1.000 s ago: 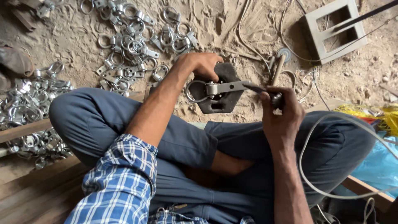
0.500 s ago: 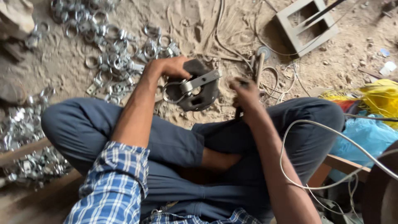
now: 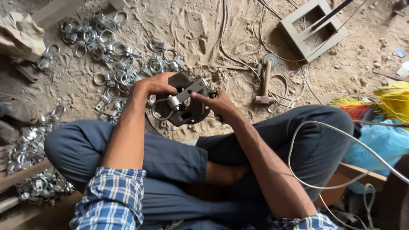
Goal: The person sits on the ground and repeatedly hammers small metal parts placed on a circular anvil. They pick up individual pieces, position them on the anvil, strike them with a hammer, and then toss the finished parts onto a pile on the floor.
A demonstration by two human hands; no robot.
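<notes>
Gripping the dark metal block (image 3: 187,111) at its far edge, the left hand (image 3: 155,85) steadies it; the right hand (image 3: 219,104) pinches the ringed clamp (image 3: 181,99) lying on top.

A dark round metal block (image 3: 187,111) sits on sandy ground, a silver ring clamp (image 3: 177,101) lying tilted across it.

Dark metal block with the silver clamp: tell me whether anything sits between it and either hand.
Nothing visible does. The left hand grips the dark metal block at its left edge, and the right hand touches the silver clamp on it directly.
</notes>
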